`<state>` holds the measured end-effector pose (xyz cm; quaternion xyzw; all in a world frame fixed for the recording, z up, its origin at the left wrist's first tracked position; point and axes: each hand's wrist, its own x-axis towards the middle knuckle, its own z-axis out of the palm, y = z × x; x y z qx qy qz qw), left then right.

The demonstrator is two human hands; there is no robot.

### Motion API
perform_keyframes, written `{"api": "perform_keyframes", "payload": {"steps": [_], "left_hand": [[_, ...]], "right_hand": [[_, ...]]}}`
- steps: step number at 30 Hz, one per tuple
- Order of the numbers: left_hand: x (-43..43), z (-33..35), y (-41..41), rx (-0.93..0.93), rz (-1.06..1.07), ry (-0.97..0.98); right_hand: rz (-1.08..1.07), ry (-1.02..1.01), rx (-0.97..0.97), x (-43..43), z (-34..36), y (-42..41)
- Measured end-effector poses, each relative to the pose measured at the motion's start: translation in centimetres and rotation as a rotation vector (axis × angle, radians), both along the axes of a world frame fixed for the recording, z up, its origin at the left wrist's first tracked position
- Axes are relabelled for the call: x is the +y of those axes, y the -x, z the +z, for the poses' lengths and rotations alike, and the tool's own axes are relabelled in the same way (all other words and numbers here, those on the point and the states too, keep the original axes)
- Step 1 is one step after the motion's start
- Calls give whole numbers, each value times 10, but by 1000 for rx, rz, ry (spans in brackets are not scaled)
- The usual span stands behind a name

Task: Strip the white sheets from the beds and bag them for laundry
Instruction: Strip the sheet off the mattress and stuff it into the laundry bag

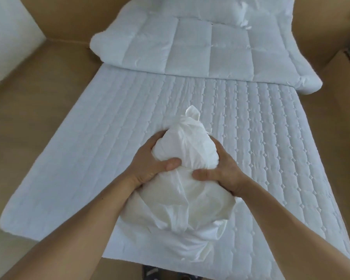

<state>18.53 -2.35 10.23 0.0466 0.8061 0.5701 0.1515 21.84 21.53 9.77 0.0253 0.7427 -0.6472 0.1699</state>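
Observation:
A bundle of white sheets (185,190) lies bunched on the quilted mattress pad (261,142), with a knotted tip pointing away from me. My left hand (150,160) grips the bundle's left side, thumb pressed into the cloth. Opposite it, my right hand (220,168) grips the right side, its thumb dug into the middle fold. Whether the outer cloth is a bag or a sheet cannot be told.
A folded white duvet (190,51) lies across the far end of the bed, with a crumpled white piece (245,19) on top. Tan floor (38,93) surrounds the pad. A white wall (6,33) stands far left. A dark shoe (150,271) shows at the bottom edge.

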Motion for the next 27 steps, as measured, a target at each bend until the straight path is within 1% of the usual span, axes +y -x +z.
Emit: {"api": "perform_keyframes", "payload": {"steps": [5,10,14,19,27], "left_hand": [[-88,115,-26,219,194,42],[-187,189,-92,360,415,65],[-266,222,-159,428,564,79],[-357,253,-247,498,698,111],[-474,285,-355,614,910,169]], "right_hand": [[200,3,204,-88,111,20],[402,14,350,-196,188,6],[547,38,421,-287,225,-26],[691,65,476,-395,257,-82],[891,132,565,-540,293,-150]]}}
